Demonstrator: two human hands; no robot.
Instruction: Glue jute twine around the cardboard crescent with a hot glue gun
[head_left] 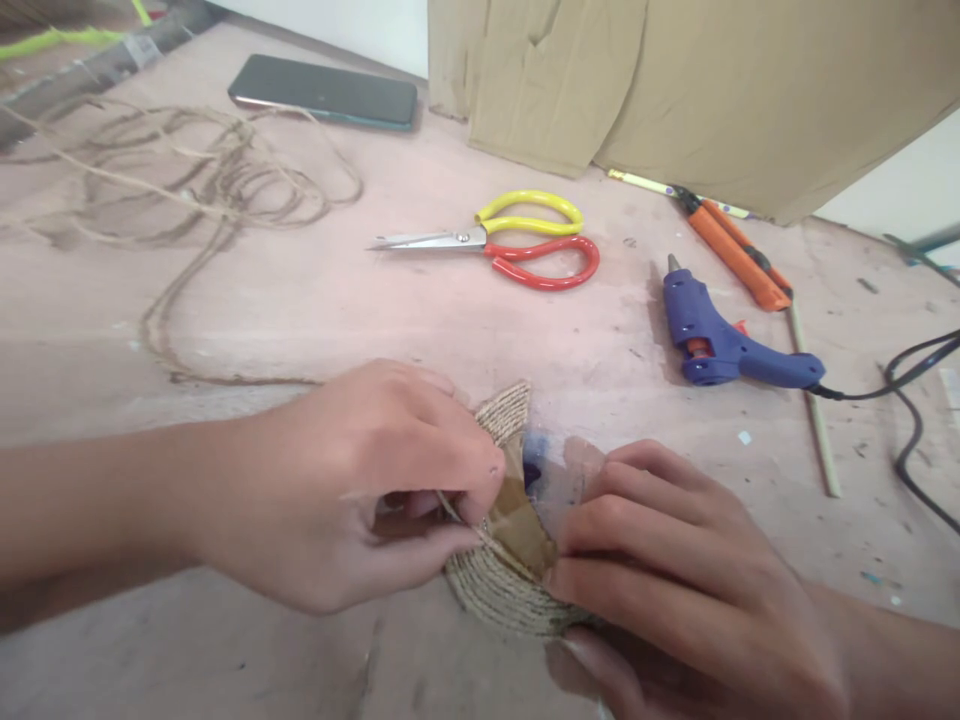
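**A:** Near the front edge of the worktable (pixel 315 300), both hands sit on one piece. Status?

**B:** Jute-wrapped cardboard disc (pixel 501 590), lying flat on the table, low centre. Twine coils cover the outer ring; the middle is bare brown cardboard, partly hidden by fingers.

**A:** Left hand?

**B:** Left hand (pixel 360 490) is on the disc's left side. Thumb and forefinger are pinched on a thin jute strand (pixel 448 508), right at the edge of the bare cardboard. The other fingers are curled under.

**A:** Right?

**B:** Right hand (pixel 667 570) is on the right side. Fingers are bent and pressed against the disc's right edge, thumb under its lower rim. It grips the disc; how tightly, I can't tell. There's a blue-purple smear between the two hands; I can't tell what it is.

**A:** What's around it?

**B:** Loose jute twine (pixel 202 190) is piled far left, with one run trailing down toward the left hand. Scissors (pixel 517 240), with yellow and red handles, lie shut at centre, well behind the disc. The blue glue gun (pixel 720 340) lies on its side to the right of them, with its black cord (pixel 911 420) running off right. An orange utility knife (pixel 735 255) sits behind the gun, and a thin wooden stick (pixel 814 400) runs beside it. A phone (pixel 322 92) lies face down far back left. Cardboard sheets (pixel 675 80) lean at the back.
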